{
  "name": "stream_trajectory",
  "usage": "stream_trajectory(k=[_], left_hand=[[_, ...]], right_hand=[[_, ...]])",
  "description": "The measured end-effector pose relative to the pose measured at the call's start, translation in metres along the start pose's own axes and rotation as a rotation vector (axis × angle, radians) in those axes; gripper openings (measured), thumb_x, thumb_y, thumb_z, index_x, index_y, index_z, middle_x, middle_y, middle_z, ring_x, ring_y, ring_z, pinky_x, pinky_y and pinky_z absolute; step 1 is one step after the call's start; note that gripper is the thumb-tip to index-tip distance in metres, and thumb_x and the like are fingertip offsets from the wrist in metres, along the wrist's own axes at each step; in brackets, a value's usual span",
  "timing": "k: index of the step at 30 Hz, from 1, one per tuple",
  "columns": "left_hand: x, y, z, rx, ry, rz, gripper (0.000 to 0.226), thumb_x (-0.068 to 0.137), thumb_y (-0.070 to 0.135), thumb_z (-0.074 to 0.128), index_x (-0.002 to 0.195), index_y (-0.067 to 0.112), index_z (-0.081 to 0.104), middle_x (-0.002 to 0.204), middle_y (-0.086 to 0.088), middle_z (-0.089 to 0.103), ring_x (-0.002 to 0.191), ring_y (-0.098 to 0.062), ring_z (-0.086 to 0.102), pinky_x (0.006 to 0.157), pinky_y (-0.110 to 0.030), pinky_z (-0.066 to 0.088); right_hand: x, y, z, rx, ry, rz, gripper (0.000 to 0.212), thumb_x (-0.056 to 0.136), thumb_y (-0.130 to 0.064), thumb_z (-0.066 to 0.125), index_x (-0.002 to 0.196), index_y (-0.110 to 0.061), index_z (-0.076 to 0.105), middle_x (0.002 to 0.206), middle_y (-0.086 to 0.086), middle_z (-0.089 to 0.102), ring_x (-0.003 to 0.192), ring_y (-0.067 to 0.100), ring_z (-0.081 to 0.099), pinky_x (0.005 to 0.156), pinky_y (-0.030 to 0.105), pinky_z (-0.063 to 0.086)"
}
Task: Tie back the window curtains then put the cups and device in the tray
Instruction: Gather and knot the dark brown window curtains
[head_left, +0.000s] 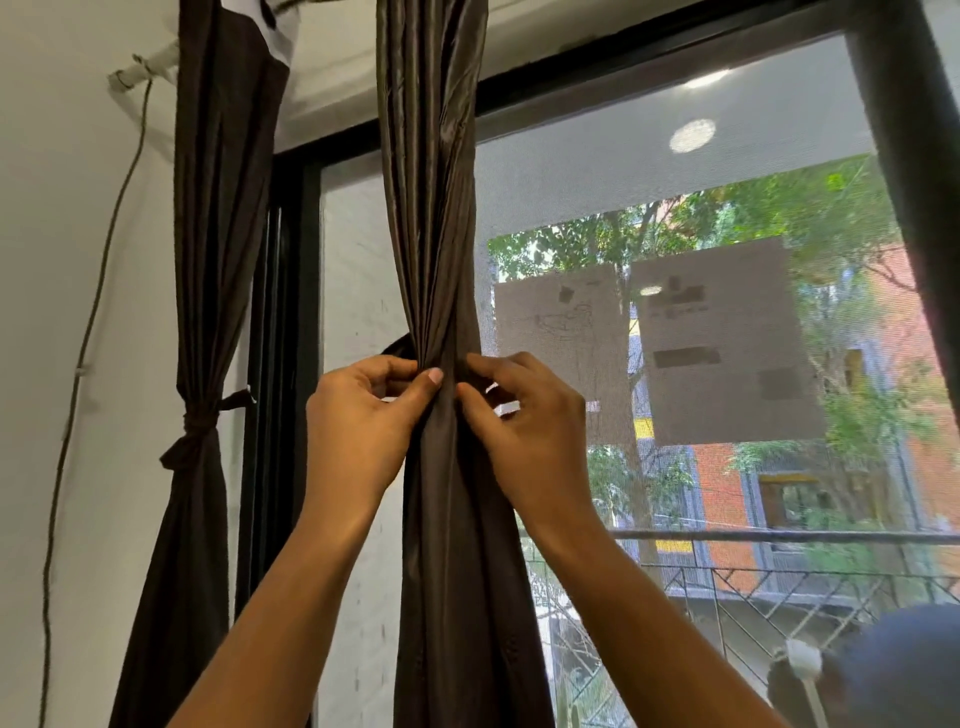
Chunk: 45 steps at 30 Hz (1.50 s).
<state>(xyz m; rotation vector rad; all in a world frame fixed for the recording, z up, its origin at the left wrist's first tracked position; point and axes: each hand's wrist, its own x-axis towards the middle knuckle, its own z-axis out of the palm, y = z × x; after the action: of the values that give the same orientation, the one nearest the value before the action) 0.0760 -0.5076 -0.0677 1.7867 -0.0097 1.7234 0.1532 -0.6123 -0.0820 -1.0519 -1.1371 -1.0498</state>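
Observation:
A dark brown curtain (431, 208) hangs gathered into a narrow bunch in front of the window. My left hand (358, 426) and my right hand (524, 426) meet at its waist, both pinching the fabric there. A loop of dark tie band (399, 345) shows just behind my left hand. A second brown curtain (208, 260) hangs at the left, bound with a knotted tie (200, 423). No cups, device or tray are in view.
The black window frame (296, 312) stands between the two curtains. A mesh screen (675, 182) covers the glass, with paper sheets (722, 338) stuck on it. A thin cord (88, 338) runs down the white wall at left. A dark blue object (904, 670) sits at the lower right.

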Motion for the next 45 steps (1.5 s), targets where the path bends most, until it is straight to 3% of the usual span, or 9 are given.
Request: stream_trajectory(k=[10, 15, 19, 23, 26, 31, 36, 40, 45], left_hand=[[0.008, -0.015, 0.006, 0.164, 0.015, 0.049, 0.019, 0.078, 0.028, 0.077, 0.092, 0.021, 0.068, 0.081, 0.005, 0.070, 0.076, -0.008, 0.067, 0.076, -0.038, 0.059], [0.012, -0.016, 0.003, 0.016, -0.044, -0.020, 0.017, 0.073, 0.027, 0.082, 0.085, 0.024, 0.070, 0.077, -0.001, 0.072, 0.077, -0.020, 0.071, 0.075, -0.048, 0.059], [0.012, -0.019, 0.003, -0.040, -0.069, -0.046, 0.019, 0.071, 0.029, 0.082, 0.084, 0.021, 0.071, 0.077, -0.004, 0.074, 0.077, -0.021, 0.072, 0.076, -0.049, 0.059], [0.014, -0.019, 0.003, -0.037, -0.106, -0.033, 0.015, 0.075, 0.027, 0.080, 0.085, 0.019, 0.072, 0.077, -0.005, 0.074, 0.075, -0.020, 0.073, 0.070, -0.040, 0.059], [0.013, -0.014, 0.001, -0.192, -0.161, -0.147, 0.007, 0.083, 0.019, 0.072, 0.081, 0.013, 0.071, 0.068, -0.003, 0.072, 0.060, -0.014, 0.070, 0.049, -0.024, 0.050], [0.016, -0.013, -0.002, -0.276, -0.188, -0.217, 0.020, 0.082, 0.019, 0.071, 0.090, 0.001, 0.069, 0.066, -0.003, 0.072, 0.055, -0.012, 0.068, 0.047, -0.021, 0.050], [0.016, -0.010, 0.004, -0.262, -0.196, -0.173, 0.013, 0.081, 0.011, 0.072, 0.090, 0.004, 0.066, 0.067, -0.002, 0.073, 0.063, -0.013, 0.072, 0.051, -0.020, 0.055], [0.020, -0.008, 0.010, -0.218, -0.217, -0.153, 0.021, 0.078, 0.016, 0.075, 0.092, 0.002, 0.068, 0.071, -0.006, 0.074, 0.067, -0.017, 0.073, 0.055, -0.023, 0.056], [0.041, 0.006, 0.002, -0.018, -0.294, -0.073, 0.035, 0.073, 0.025, 0.080, 0.081, -0.003, 0.062, 0.073, -0.024, 0.065, 0.065, -0.022, 0.069, 0.052, -0.021, 0.056]], right_hand=[[0.011, 0.014, 0.013, -0.079, -0.056, 0.184, 0.026, 0.081, -0.021, 0.070, 0.107, -0.021, 0.068, 0.088, -0.004, 0.063, 0.074, 0.012, 0.060, 0.070, 0.029, 0.051], [0.017, 0.013, 0.015, -0.146, -0.118, 0.230, 0.020, 0.079, -0.019, 0.068, 0.097, -0.023, 0.060, 0.077, -0.007, 0.059, 0.072, 0.013, 0.059, 0.062, 0.025, 0.042], [0.015, 0.015, 0.014, -0.057, -0.083, 0.185, 0.017, 0.079, -0.014, 0.069, 0.095, -0.019, 0.067, 0.085, -0.007, 0.063, 0.071, 0.005, 0.058, 0.062, 0.015, 0.044], [0.007, 0.020, 0.017, 0.168, -0.107, 0.234, 0.024, 0.083, -0.014, 0.069, 0.107, -0.017, 0.071, 0.090, -0.010, 0.065, 0.079, 0.000, 0.063, 0.071, 0.012, 0.050], [0.003, 0.027, 0.018, 0.121, -0.205, 0.190, 0.028, 0.088, -0.016, 0.063, 0.115, -0.020, 0.068, 0.091, -0.004, 0.064, 0.084, 0.004, 0.061, 0.076, 0.012, 0.047], [0.001, 0.038, 0.016, 0.260, -0.346, 0.248, 0.027, 0.095, -0.014, 0.053, 0.117, -0.023, 0.066, 0.088, -0.011, 0.055, 0.088, 0.006, 0.058, 0.079, 0.016, 0.047], [0.001, 0.046, 0.019, 0.399, -0.221, 0.298, 0.025, 0.090, -0.009, 0.061, 0.106, -0.027, 0.068, 0.113, -0.001, 0.056, 0.110, 0.009, 0.055, 0.086, 0.012, 0.046], [-0.003, 0.049, 0.034, 0.527, -0.066, 0.415, 0.027, 0.082, -0.012, 0.071, 0.101, -0.032, 0.069, 0.111, -0.007, 0.061, 0.107, 0.011, 0.061, 0.094, 0.036, 0.051], [0.007, 0.045, 0.034, 0.383, -0.037, 0.299, 0.019, 0.080, -0.012, 0.072, 0.096, -0.023, 0.072, 0.106, -0.001, 0.058, 0.097, 0.008, 0.060, 0.085, 0.025, 0.051]])
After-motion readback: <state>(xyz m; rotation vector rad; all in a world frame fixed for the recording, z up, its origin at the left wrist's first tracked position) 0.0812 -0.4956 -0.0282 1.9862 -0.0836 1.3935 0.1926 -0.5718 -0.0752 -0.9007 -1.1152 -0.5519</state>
